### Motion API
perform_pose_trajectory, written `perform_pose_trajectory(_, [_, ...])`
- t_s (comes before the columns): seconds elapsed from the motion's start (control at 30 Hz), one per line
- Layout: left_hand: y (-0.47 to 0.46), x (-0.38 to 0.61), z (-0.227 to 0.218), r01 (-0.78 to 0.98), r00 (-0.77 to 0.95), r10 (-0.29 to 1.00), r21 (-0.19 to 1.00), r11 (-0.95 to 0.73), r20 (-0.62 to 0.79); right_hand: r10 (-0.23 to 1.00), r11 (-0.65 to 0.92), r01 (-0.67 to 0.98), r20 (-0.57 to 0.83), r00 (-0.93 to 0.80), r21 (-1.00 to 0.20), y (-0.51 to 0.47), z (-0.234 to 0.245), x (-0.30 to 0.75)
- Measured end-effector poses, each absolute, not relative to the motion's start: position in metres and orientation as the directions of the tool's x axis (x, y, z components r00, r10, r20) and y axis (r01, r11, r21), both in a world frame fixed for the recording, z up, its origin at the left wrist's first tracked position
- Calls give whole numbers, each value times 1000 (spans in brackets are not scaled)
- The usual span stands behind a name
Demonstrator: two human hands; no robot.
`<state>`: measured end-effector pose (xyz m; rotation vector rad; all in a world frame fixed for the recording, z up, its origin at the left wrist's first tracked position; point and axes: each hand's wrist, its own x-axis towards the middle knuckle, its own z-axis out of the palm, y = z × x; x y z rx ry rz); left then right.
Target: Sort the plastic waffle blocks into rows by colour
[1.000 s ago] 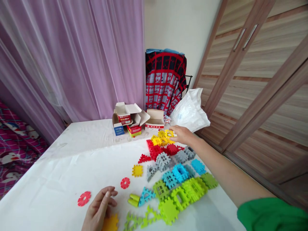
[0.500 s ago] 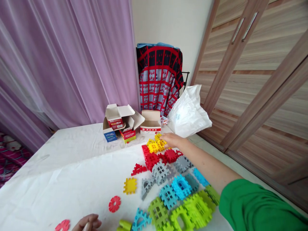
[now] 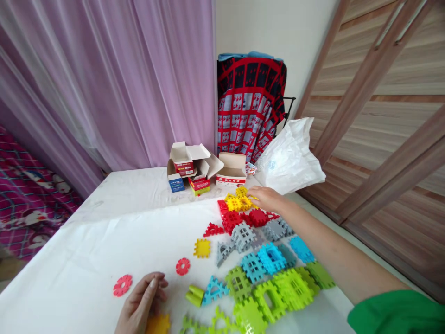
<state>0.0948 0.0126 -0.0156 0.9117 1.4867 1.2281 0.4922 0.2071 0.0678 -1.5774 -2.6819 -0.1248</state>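
Note:
My right hand reaches to the far end of the table, its fingertips closed at the edge of a cluster of yellow building blocks; part of a yellow block shows at the fingers. At the near edge, my left hand is curled with the thumb along the fingers; whatever it may hold is hidden. An orange-yellow block lies partly beneath it. Red blocks, grey blocks, blue blocks and green blocks lie grouped by colour below my right arm.
Two red flower-shaped pieces and a yellow square block lie left of the groups. Open cardboard boxes and a white plastic bag stand at the back. A wooden wardrobe rises on the right.
The view has swung left and down, showing more of the near table. My right hand stays by the yellow blocks. More of my left hand shows, with the orange-yellow block beneath.

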Motion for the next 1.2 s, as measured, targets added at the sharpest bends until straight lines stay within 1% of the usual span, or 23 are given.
perform_pose_trajectory(0.07, [14,96,-13,-44,-233,957,985,168,-174,862,497,867,91,-499,43,189,70,482])
perform_pose_trajectory(0.17, [15,97,-13,-94,-248,957,987,131,-151,816,567,824,125,-564,19,159,74,460])
perform_pose_trajectory(0.27, [12,93,-13,-133,-297,949,989,69,-106,760,631,775,215,-613,-19,122,78,434])
perform_pose_trajectory(0.33, [4,85,-11,-49,-297,954,998,31,-45,725,658,751,318,-612,-56,94,80,418])
perform_pose_trajectory(0.4, [-11,75,-10,166,-219,974,986,-28,65,690,685,719,417,-591,-115,67,78,405])
perform_pose_trajectory(0.43, [-19,69,-10,308,-138,982,948,-79,126,676,700,699,454,-580,-148,53,76,399])
perform_pose_trajectory(0.47, [-28,64,-11,449,-40,984,882,-140,176,664,712,678,483,-570,-179,41,72,394])
perform_pose_trajectory(0.53, [-43,58,-15,669,137,966,699,-254,219,662,719,654,518,-541,-234,19,63,387])
perform_pose_trajectory(0.6, [-51,56,-20,789,216,953,538,-298,210,684,696,658,541,-488,-287,3,52,384])
perform_pose_trajectory(0.63, [-52,56,-21,825,222,955,484,-293,199,701,679,664,546,-458,-314,-3,48,383])
perform_pose_trajectory(0.67, [-52,57,-22,849,220,958,447,-280,183,720,660,670,543,-433,-341,-9,44,383])
perform_pose_trajectory(0.73, [-49,60,-19,875,203,969,417,-244,142,753,629,677,516,-409,-381,-19,38,385])
perform_pose_trajectory(0.8, [-46,64,-13,878,176,979,432,-205,107,779,607,685,471,-414,-402,-29,35,388])
perform_pose_trajectory(0.87, [-47,69,-6,854,167,980,481,-199,110,804,583,698,422,-420,-416,-39,34,388])
perform_pose_trajectory(0.97, [-54,81,5,762,219,959,582,-284,181,821,566,706,371,-435,-425,-53,34,380])
perform_pose_trajectory(1.03, [-60,92,12,686,272,939,642,-341,209,804,593,689,354,-477,-418,-60,37,369])
perform_pose_trajectory(1.1, [-63,103,17,617,324,926,698,-363,196,770,638,651,350,-534,-411,-64,42,356])
perform_pose_trajectory(1.2, [-60,114,24,563,378,908,733,-381,181,734,679,602,369,-571,-419,-65,48,343])
